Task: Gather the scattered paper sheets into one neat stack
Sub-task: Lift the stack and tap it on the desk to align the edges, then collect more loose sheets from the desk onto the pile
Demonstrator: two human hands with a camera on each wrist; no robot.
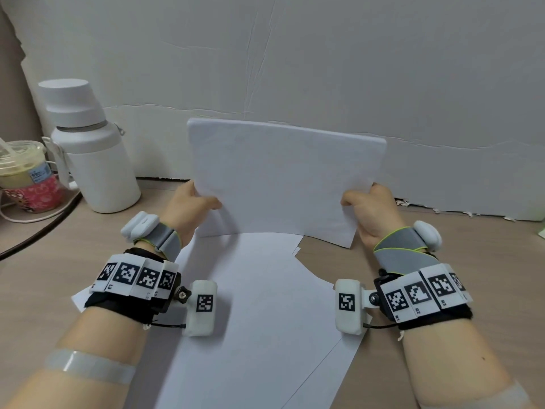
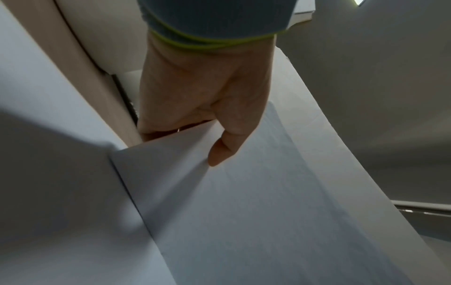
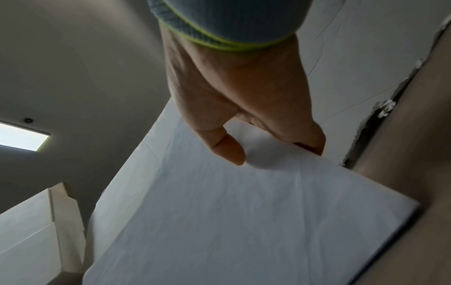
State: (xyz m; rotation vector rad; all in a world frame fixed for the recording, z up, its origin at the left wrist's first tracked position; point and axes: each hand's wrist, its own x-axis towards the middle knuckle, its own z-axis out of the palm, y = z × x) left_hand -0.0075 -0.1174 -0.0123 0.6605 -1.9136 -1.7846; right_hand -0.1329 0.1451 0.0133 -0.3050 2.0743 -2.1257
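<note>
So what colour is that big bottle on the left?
White bottle, with a white cap; the head view shows it best.

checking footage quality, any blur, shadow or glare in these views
Head view: evenly lit, sharp, wide-angle bend at the edges. Left wrist view: dim, a soft shadow blurs the flat sheets below the left hand. Right wrist view: ceiling light glares, held paper edge smeared.
</note>
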